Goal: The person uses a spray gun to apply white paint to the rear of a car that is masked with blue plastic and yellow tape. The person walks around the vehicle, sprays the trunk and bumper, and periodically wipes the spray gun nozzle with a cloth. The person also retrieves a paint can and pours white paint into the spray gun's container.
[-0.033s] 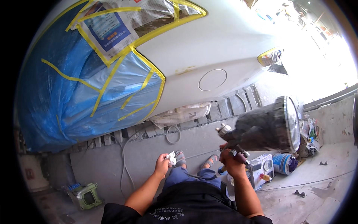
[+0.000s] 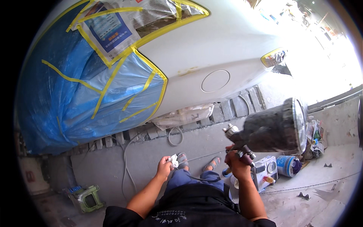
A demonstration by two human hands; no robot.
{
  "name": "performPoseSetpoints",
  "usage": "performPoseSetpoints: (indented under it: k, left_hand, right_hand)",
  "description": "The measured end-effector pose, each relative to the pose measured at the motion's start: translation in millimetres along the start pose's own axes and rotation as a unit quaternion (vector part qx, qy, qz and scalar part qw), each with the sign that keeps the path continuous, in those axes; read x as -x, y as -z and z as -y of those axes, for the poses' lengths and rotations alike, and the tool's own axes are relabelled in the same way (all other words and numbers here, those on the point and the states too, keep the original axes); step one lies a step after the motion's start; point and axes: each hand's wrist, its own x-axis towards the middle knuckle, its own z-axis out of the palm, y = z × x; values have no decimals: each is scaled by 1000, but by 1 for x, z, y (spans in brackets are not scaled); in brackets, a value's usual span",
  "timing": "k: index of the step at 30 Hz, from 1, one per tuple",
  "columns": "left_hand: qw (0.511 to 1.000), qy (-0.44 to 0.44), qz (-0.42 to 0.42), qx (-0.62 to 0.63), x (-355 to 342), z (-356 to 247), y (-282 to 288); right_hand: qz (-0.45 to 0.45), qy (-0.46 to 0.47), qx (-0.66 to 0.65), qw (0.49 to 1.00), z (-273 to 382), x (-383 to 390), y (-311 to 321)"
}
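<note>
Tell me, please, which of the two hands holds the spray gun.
The right hand grips the spray gun; the left hand holds a crumpled white wad instead.

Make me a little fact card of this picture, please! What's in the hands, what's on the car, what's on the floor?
Left hand: holds a crumpled white wad, cloth or paper unclear
Right hand: grips a spray gun with a dark cup
Car: pale body with a round outline on its side
Coverings: blue plastic sheet and newspaper, with yellow tape
Floor: green box-shaped thing at left, blue-and-white can at right
</note>
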Motion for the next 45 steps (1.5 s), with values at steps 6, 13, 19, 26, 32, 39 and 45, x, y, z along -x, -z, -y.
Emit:
performPoseSetpoints:
  k: [6, 13, 19, 26, 32, 39, 45]
  left_hand:
    - [1000, -2, 2, -28, -7, 11, 6]
    - [998, 17, -1, -66, -13, 21, 11]
    - [995, 15, -27, -97, -16, 29, 20]
    - [989, 7, -61, -137, -23, 53, 37]
    - [987, 26, -51, -150, -26, 59, 36]
    - [982, 18, -37, -186, -32, 65, 36]
    - [979, -9, -48, -200, -38, 81, 46]
  right_hand:
    - [-123, -7, -28, 992, 6, -7, 20]
    - [-71, 2, -4, 997, -5, -5, 5]
    - [72, -35, 91, 993, -3, -3, -16]
    - [-45, -15, -15, 999, 11, -10, 3]
    - [-163, -25, -90, 982, 23, -13, 33]
    - [-66, -5, 6, 998, 34, -10, 8]
    - [74, -45, -40, 995, 50, -7, -10]
